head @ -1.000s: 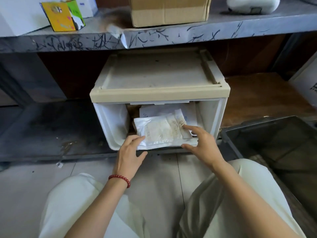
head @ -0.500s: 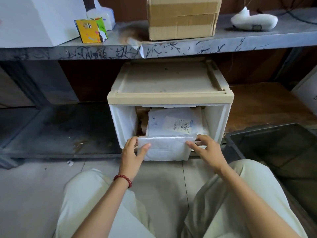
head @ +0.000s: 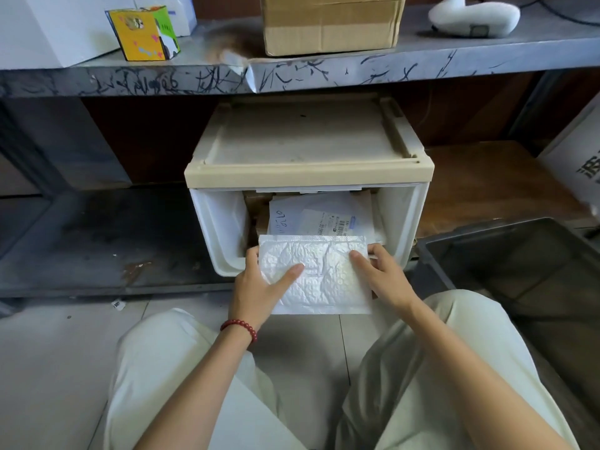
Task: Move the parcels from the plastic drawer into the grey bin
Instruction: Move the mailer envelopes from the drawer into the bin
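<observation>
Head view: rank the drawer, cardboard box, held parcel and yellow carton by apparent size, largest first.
1. drawer
2-3. cardboard box and parcel: they look alike. The box is farther away and cut off by the frame, so I won't rank them.
4. yellow carton

One view only on my end: head cam, wide-angle, worn on the person, facing forward and tilted down. Close in: plastic drawer just above centre, left hand and right hand gripping the white parcel dead centre. Shelf spans 12 o'clock, bowed by the lens. Grey bin clipped at 3 to 4 o'clock. Knees at 6.
</observation>
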A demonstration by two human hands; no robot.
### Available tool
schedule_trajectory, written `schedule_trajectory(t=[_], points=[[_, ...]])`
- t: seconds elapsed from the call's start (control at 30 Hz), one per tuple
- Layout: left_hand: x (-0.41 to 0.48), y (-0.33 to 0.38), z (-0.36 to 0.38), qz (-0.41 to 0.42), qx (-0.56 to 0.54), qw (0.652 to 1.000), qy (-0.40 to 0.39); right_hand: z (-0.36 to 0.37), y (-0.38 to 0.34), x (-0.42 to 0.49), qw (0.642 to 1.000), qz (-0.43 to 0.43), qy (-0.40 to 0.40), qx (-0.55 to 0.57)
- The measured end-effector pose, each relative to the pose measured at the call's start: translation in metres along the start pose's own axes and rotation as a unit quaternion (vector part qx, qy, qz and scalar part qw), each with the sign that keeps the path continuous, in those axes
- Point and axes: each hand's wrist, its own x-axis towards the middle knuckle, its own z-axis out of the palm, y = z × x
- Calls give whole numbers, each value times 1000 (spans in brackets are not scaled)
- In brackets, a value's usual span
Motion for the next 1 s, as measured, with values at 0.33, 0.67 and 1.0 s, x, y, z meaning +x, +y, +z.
schedule_trajectory(t=[0.33, 0.67, 1.0], points=[[7, 10, 9, 4, 128, 992, -4, -7, -5, 0, 999, -10, 2, -38], [33, 93, 58, 82, 138, 986, -40, -89, -42, -15, 984, -37, 171, -24], [21, 184, 184, 176, 182, 953, -166, -214, 5, -66, 954, 39, 298, -6]])
